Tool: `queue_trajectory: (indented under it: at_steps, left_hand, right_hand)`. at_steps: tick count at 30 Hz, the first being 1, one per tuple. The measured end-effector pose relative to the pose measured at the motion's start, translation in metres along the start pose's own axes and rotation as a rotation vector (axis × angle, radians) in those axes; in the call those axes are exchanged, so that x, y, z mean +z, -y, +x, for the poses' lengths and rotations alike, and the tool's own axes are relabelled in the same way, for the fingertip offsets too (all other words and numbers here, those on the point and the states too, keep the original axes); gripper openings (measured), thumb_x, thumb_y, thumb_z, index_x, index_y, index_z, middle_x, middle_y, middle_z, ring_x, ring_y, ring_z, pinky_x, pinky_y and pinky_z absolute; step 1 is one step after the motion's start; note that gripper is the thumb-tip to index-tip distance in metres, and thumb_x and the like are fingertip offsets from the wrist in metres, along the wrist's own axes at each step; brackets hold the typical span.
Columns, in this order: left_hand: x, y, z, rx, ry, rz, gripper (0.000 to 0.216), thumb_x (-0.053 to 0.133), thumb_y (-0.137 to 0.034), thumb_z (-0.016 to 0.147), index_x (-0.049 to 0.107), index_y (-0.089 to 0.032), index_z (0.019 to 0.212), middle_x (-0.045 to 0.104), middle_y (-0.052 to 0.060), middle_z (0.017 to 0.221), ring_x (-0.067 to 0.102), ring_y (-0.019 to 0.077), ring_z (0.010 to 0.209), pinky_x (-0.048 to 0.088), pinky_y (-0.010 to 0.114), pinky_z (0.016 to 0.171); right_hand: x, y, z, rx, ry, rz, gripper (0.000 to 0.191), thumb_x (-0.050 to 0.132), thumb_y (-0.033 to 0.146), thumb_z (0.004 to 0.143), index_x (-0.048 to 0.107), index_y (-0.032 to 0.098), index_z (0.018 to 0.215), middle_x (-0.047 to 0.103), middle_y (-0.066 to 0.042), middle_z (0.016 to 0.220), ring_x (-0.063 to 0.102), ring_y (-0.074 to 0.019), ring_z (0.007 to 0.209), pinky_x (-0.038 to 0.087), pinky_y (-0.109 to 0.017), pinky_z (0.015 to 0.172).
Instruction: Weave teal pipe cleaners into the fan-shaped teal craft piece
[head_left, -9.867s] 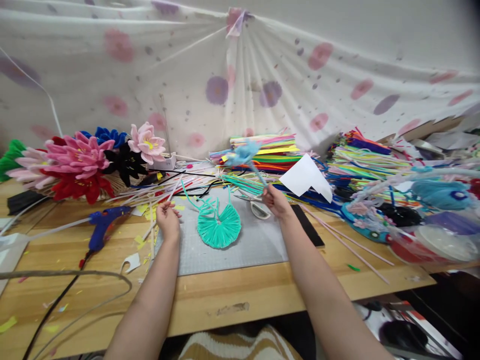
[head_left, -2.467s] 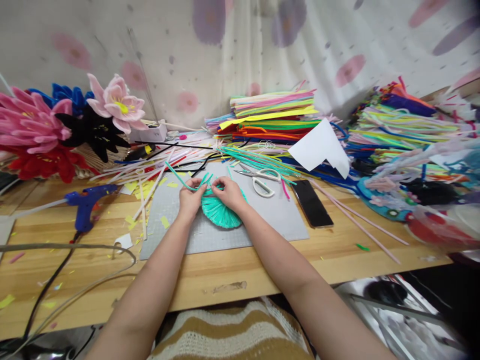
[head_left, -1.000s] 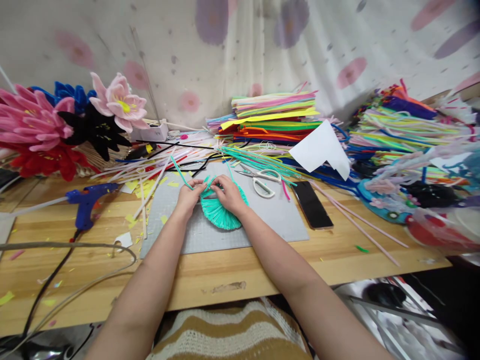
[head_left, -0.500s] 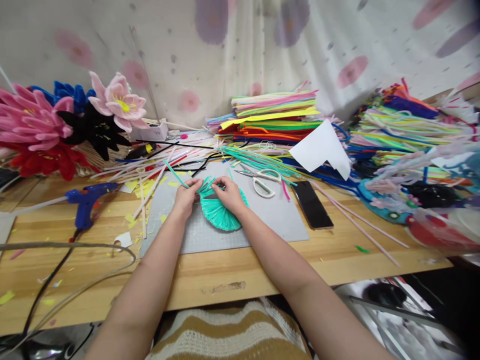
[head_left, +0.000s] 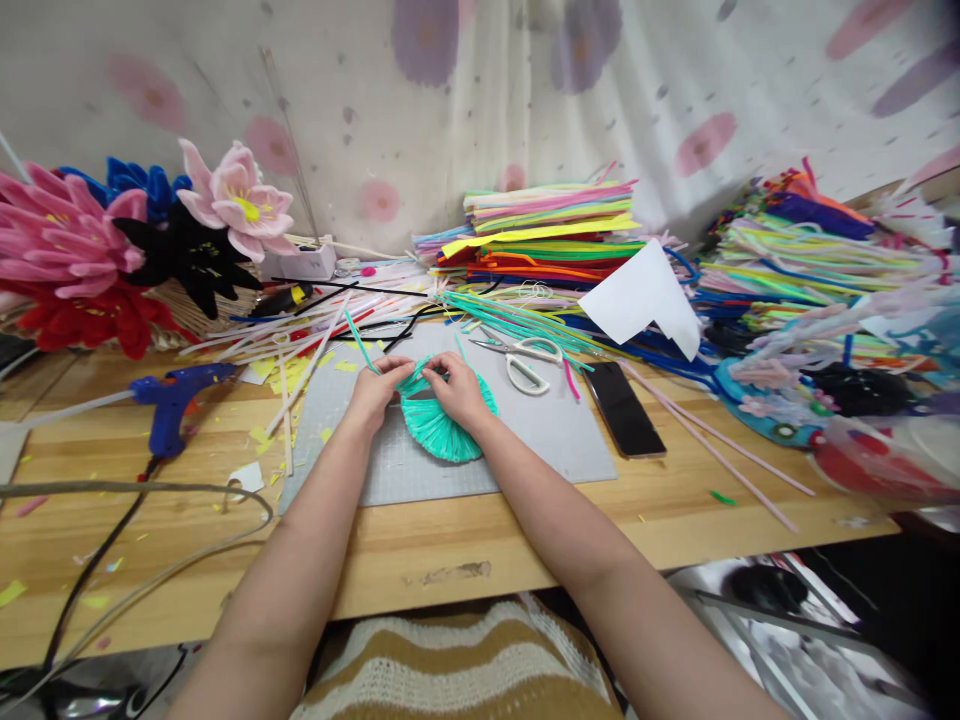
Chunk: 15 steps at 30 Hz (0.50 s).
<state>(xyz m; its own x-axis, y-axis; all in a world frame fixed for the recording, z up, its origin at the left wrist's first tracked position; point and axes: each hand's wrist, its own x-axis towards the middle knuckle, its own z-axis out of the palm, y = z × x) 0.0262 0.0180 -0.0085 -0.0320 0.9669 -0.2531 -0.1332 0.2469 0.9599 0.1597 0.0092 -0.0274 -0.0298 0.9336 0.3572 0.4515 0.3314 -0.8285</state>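
A round, ribbed form wound from turquoise pipe cleaners (head_left: 442, 430) rests on the grey cutting mat (head_left: 555, 440). My left hand (head_left: 377, 392) pinches a turquoise pipe cleaner (head_left: 358, 338) at the form's upper left; its free end sticks up past the fingers. On the upper part of the form, my right hand (head_left: 456, 388) is closed, thumb and fingers gripping the turquoise strands at the rim. The fingertips of both hands nearly meet, and they hide just how the strand passes round the rim. White-handled scissors (head_left: 529, 370) lie on the mat to the right.
Beside the mat lies a black phone (head_left: 625, 410). A blue glue gun (head_left: 172, 400) with its cable is at left, near fuzzy flowers (head_left: 240, 205). Behind are stacked pipe cleaners (head_left: 547, 225), loose turquoise ones (head_left: 510, 318) and a white paper piece (head_left: 641, 295).
The free end of the turquoise pipe cleaner at my left hand has swung upward and to the right. My left fingers have shifted slightly; my right hand and the round form stay nearly in place.
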Motion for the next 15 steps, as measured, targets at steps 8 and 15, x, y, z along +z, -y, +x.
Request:
queue_trajectory:
  at_steps: [8,15]
  left_hand:
    - [0.006,-0.003,-0.007,0.083,-0.003,0.046,0.022,0.073,-0.025,0.048,0.063,-0.015,0.065,0.058,-0.001,0.057,0.049,0.0083,0.05,0.037,0.02,0.047]
    - [0.009,0.004,-0.012,0.115,0.063,-0.026,0.039,0.076,-0.031,0.047,0.059,-0.015,0.078,0.059,-0.002,0.06,0.054,0.0101,0.054,0.043,0.021,0.049]
  right_hand:
    - [0.0,-0.001,-0.001,0.035,0.028,0.145,0.016,0.048,0.018,0.067,0.046,0.019,0.082,0.05,-0.001,0.084,0.049,-0.0122,0.077,0.042,-0.027,0.073]
    - [-0.01,0.001,0.011,0.089,0.156,0.263,0.016,0.052,0.028,0.07,0.054,0.017,0.082,0.053,-0.003,0.089,0.05,-0.0119,0.079,0.042,-0.027,0.072]
